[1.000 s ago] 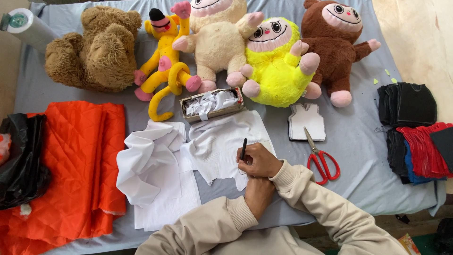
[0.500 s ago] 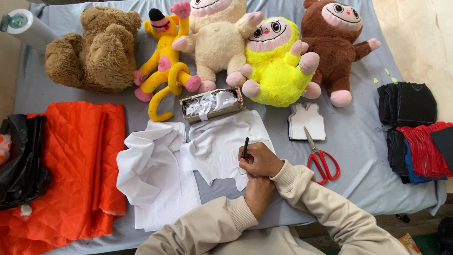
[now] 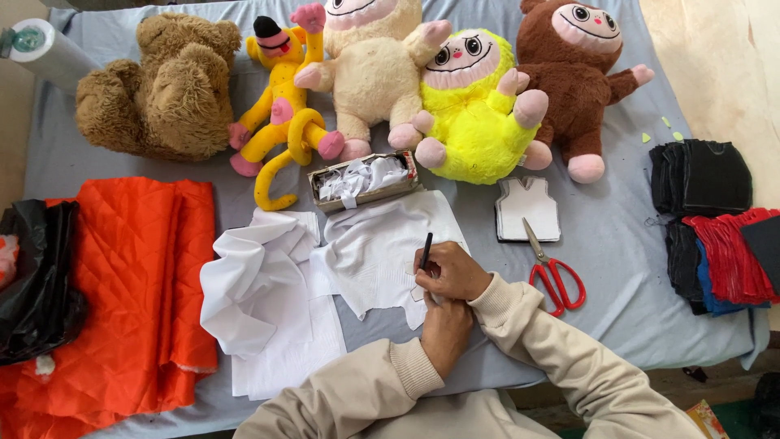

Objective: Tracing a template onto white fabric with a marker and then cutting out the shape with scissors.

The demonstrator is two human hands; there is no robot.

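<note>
A grey sheet (image 3: pixel 617 268) covers the worktop, and bare pale floor (image 3: pixel 715 49) shows at the far right. The right hand (image 3: pixel 452 271) is clenched around a black pen (image 3: pixel 425 251), tip down on the white cloth (image 3: pixel 382 252) spread near the middle. The left hand (image 3: pixel 444 329) lies just below it, pressed flat on the near edge of that cloth; whether it grips anything cannot be told, as the right hand covers part of it. Both sleeves are beige.

To the left lies more crumpled white fabric (image 3: pixel 252 284), then a folded orange quilted cloth (image 3: pixel 122 284) and a black bag (image 3: pixel 36 284) at the left edge. Just beyond the white cloth sits a small box (image 3: pixel 366 183) of white scraps. To the right are a vest-shaped white template (image 3: pixel 528 209) and red scissors (image 3: pixel 552 272) (blades shut, touching the template's near edge), and further right stacks of black, red and blue pieces (image 3: pixel 715 219).

Along the far side sit plush toys: a brown bear (image 3: pixel 158 85), a thin yellow figure (image 3: pixel 280 114), a cream one (image 3: pixel 374 73), a bright yellow one (image 3: pixel 475 114) and a brown one (image 3: pixel 577 73). A roll (image 3: pixel 49 50) lies at the far left corner.
</note>
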